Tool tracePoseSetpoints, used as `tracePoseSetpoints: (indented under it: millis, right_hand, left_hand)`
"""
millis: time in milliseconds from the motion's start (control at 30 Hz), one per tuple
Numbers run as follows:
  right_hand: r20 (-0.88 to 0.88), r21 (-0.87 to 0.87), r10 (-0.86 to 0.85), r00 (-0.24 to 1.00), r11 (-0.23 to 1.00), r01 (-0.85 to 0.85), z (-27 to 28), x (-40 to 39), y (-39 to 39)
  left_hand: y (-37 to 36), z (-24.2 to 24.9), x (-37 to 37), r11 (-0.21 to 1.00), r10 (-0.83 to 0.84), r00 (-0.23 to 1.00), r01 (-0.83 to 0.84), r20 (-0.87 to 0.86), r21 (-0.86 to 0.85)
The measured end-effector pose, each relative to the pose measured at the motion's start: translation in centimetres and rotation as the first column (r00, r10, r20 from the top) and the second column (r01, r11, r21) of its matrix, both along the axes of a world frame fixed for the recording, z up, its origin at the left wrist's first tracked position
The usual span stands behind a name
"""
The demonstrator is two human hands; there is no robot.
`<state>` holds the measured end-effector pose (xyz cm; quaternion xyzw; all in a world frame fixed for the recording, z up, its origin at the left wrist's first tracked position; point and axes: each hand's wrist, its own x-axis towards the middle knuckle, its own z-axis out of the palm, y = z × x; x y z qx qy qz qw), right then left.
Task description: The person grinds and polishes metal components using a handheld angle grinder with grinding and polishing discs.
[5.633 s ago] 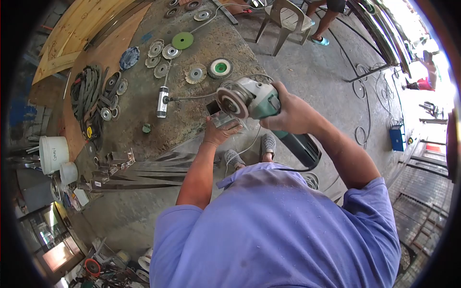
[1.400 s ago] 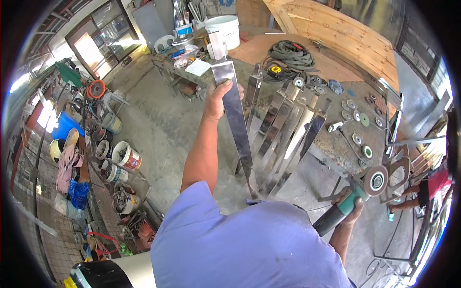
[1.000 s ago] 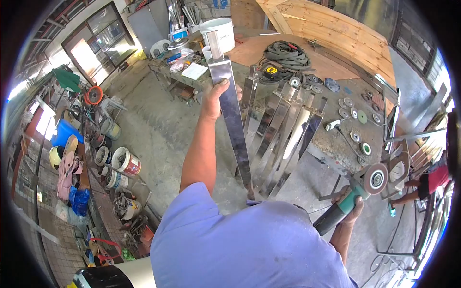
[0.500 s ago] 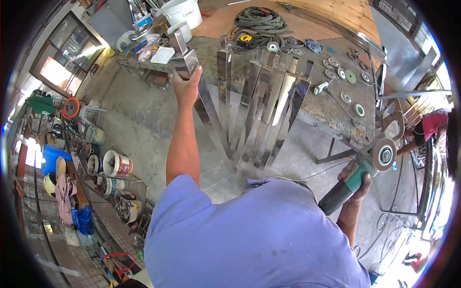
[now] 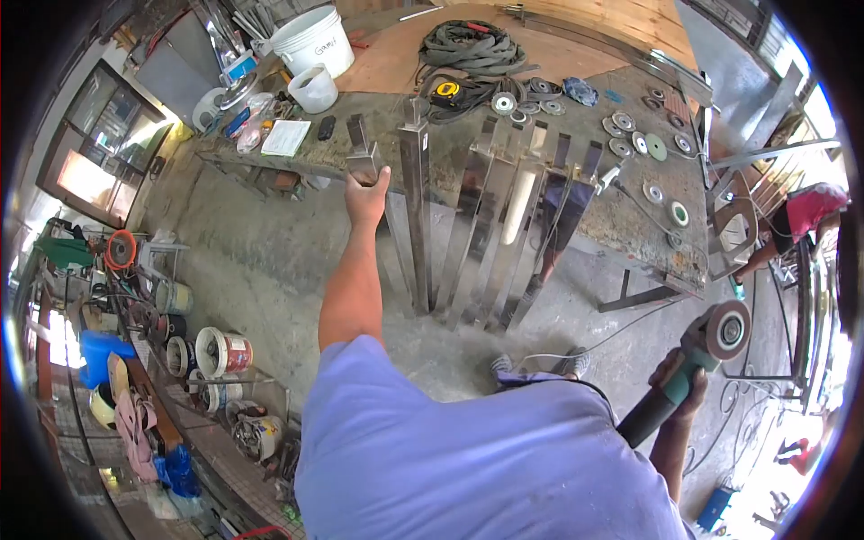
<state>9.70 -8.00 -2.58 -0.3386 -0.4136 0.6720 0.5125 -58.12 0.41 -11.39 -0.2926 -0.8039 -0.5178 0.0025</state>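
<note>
My left hand [image 5: 367, 193] is wrapped round the upper part of a shiny metal post [image 5: 364, 162], which stands on the floor at the left of several similar posts. Beside it another upright metal post [image 5: 415, 207] rises close to the bench edge. More metal posts [image 5: 490, 225] lean against the bench to the right. My right hand [image 5: 681, 387] grips a green and black angle grinder [image 5: 670, 393], its disc [image 5: 729, 330] facing up, low on the right beside my body. Whether the disc spins cannot be told.
The workbench [image 5: 360, 101] holds a coiled cable [image 5: 472, 47], a tape measure [image 5: 445, 91], grinding discs [image 5: 656, 147] and a white bucket [image 5: 312, 42]. Paint buckets [image 5: 223, 352] stand at left. A co-worker in red [image 5: 814, 211] bends at far right. A cord [image 5: 621, 328] crosses the floor.
The post in my left hand now stands more upright, nearer the neighbouring post. The view has shifted, and my feet now show. The grinder sits slightly lower in view, still held.
</note>
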Motion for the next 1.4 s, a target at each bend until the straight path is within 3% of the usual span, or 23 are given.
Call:
tracePoseSetpoints:
  millis: [67,100,200,233,333,367,433,533,567,600,667,700,733,867,967,1067,1167,1267,1300,1400]
  right_hand:
    - [0.018,-0.036,-0.046,0.999,0.998,0.046,0.1,0.1,-0.3]
    - [0.031,-0.050,-0.062,0.998,0.997,0.063,0.2,0.2,-0.2]
    - [0.070,-0.036,-0.115,0.991,0.992,0.117,1.4,-0.8,-0.3]
    - [0.058,-0.037,-0.118,0.991,0.992,0.121,1.4,-0.9,-0.1]
    - [0.046,-0.030,-0.081,0.996,0.996,0.082,1.5,-0.9,0.7]
    - [0.049,-0.032,-0.106,0.993,0.994,0.108,2.1,-1.7,0.8]
    - [0.054,-0.038,-0.109,0.993,0.993,0.111,2.2,-2.3,1.3]
    - [0.049,-0.069,-0.089,0.995,0.993,0.092,1.9,-2.2,2.0]
    - [0.048,-0.082,-0.096,0.994,0.992,0.100,1.6,-1.6,2.2]
    - [0.028,-0.124,-0.043,0.999,0.991,0.046,1.0,-0.7,2.6]
    - [0.043,-0.081,-0.022,0.999,0.996,0.026,1.1,-0.9,3.0]
    - [-0.002,-0.100,-0.045,0.999,0.994,0.044,1.3,-1.4,3.0]
    - [-0.077,-0.115,-0.038,0.996,0.993,0.029,0.6,-1.1,3.3]
    - [0.016,-0.024,-0.049,0.999,0.998,0.050,1.0,-1.9,4.2]
    - [0.018,0.023,-0.010,1.000,1.000,0.009,1.1,-1.5,5.3]
    - [0.013,0.031,-0.004,1.000,1.000,0.003,1.3,-0.7,5.7]
    - [0.034,0.059,-0.004,0.999,0.998,0.002,1.2,1.2,6.6]
    - [0.069,0.122,-0.040,0.997,0.992,0.031,2.1,3.9,7.8]
    - [0.076,0.148,-0.055,0.996,0.988,0.044,2.4,5.0,8.6]
    - [0.096,0.204,-0.156,0.983,0.970,0.134,4.2,8.5,11.1]
  left_hand:
    - [0.4,0.9,0.7,0.998,0.012,0.999,-0.010,0.053,-0.054]
    - [1.3,-1.5,-1.0,0.991,0.047,0.996,-0.038,0.069,-0.131]
    - [3.8,-3.0,-2.5,0.991,0.014,0.984,0.010,0.178,-0.135]
    - [4.7,-2.6,-2.3,0.959,0.090,0.991,-0.060,0.098,-0.279]
    - [7.1,-7.4,-4.8,0.921,-0.067,0.986,0.119,0.152,-0.370]
    - [7.3,-9.2,-5.0,0.958,-0.112,0.983,0.146,0.147,-0.247]
    - [6.1,-7.6,-4.0,0.963,-0.158,0.950,0.208,0.271,-0.169]
    - [3.3,-3.5,-1.9,0.945,-0.133,0.941,0.215,0.310,-0.247]
    - [2.9,-3.5,-1.1,0.960,-0.133,0.952,0.193,0.276,-0.204]
    - [3.0,-6.5,-1.5,0.976,-0.021,0.982,0.060,0.186,-0.211]
    - [2.4,-8.5,2.1,0.998,0.043,0.986,-0.036,0.163,-0.048]
    - [1.0,-6.8,6.1,0.994,-0.016,0.973,-0.009,0.229,0.109]
    - [-0.1,-5.8,9.9,0.996,-0.088,0.971,0.078,0.221,0.054]
    - [-1.1,-6.8,23.3,0.908,-0.399,0.896,0.416,0.194,-0.056]
    - [1.6,-5.5,31.4,0.788,-0.615,0.764,0.599,0.197,0.142]
    - [6.3,-4.3,35.8,0.868,-0.478,0.872,0.487,-0.104,0.090]
    - [10.0,-3.9,38.3,0.968,-0.242,0.954,0.249,-0.177,0.021]
    - [12.1,-5.0,39.9,0.990,-0.117,0.941,0.085,-0.319,-0.111]
    - [12.3,-4.7,40.4,0.977,-0.139,0.953,0.088,-0.270,-0.193]
    - [12.3,-4.7,42.3,0.971,-0.226,0.931,0.193,-0.287,-0.138]
